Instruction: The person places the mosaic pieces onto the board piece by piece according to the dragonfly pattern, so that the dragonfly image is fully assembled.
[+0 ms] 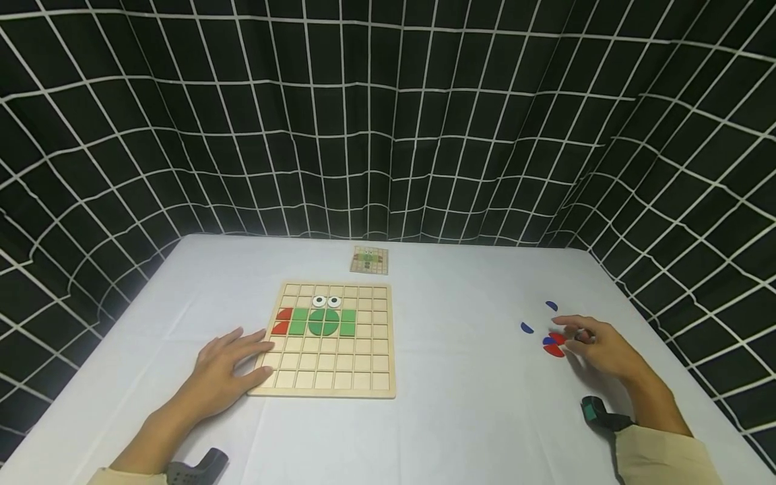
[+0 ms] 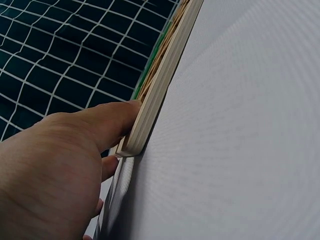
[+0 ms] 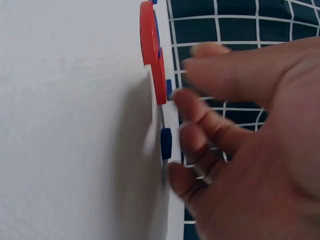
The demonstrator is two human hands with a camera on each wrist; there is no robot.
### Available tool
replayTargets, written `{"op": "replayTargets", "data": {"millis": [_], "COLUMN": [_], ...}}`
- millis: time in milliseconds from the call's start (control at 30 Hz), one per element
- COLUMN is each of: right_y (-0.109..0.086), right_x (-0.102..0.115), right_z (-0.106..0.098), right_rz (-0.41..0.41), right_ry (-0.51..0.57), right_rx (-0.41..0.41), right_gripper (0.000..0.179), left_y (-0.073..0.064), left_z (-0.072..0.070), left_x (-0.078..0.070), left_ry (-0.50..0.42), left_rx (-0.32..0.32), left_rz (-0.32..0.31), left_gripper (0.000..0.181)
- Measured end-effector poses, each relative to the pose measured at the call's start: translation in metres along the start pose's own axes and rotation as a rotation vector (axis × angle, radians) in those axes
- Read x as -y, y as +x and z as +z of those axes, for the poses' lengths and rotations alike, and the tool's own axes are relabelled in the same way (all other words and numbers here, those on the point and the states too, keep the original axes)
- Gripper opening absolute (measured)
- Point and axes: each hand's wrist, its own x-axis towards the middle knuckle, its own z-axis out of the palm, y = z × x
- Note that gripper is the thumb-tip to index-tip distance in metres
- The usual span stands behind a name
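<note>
A wooden grid board (image 1: 339,364) lies left of centre. On it sit green squares (image 1: 348,316), a green disc made of quarter pieces (image 1: 318,328), red curved pieces (image 1: 281,328) and two eye pieces (image 1: 319,302). My left hand (image 1: 221,374) rests at the board's left edge, fingers extended; the thumb (image 2: 117,117) touches the rim in the left wrist view. My right hand (image 1: 600,347) hovers with bent fingers just above loose red pieces (image 1: 554,350) and a blue piece (image 1: 548,341). In the right wrist view, no piece shows between its fingers.
A small pattern card (image 1: 368,260) lies behind the board, showing a similar picture. Two blue half-round pieces (image 1: 527,328) lie apart, left of and beyond my right hand. The white tablecloth (image 1: 461,377) covers the table; a black gridded curtain (image 1: 388,121) hangs around it.
</note>
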Motion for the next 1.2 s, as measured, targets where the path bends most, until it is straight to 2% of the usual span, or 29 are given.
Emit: {"op": "replayTargets", "data": {"millis": [133,367,500,633,733,800,967,1200], "right_y": [0.002,0.007,0.008,0.005,0.002,-0.001,-0.005,-0.017], "right_x": [-0.002,-0.003,-0.001,0.001,0.003,0.006,0.028,0.081], "right_z": [0.004,0.007,0.008,0.006,0.002,-0.002,-0.014,-0.022], "right_rz": [-0.016,-0.061,-0.037,0.042,0.078,0.067,-0.01,-0.103], "right_ry": [-0.051,-0.154,-0.176,-0.158,-0.129,-0.118,-0.086,-0.047], "right_rx": [0.021,-0.009,-0.022,-0.053,-0.105,-0.145,-0.215,-0.319], "right_gripper": [0.039,0.029,0.026,0.03,0.033,0.035,0.038,0.035], "left_y": [0.0,0.001,0.0,0.0,0.0,0.0,0.0,-0.001], "left_z": [0.001,-0.002,-0.002,0.0,0.0,-0.001,-0.002,-0.002], "left_x": [0.001,0.001,0.001,0.002,0.001,0.0,-0.001,-0.001], "left_ry": [-0.003,-0.002,-0.004,0.0,0.001,0.001,-0.003,-0.01], "left_rx": [0.007,-0.016,-0.025,-0.02,-0.015,-0.012,-0.01,0.0], "left_rz": [-0.004,0.013,0.021,0.021,0.024,0.024,0.026,0.019], "left_gripper": [0.049,0.047,0.046,0.046,0.047,0.047,0.046,0.047]}}
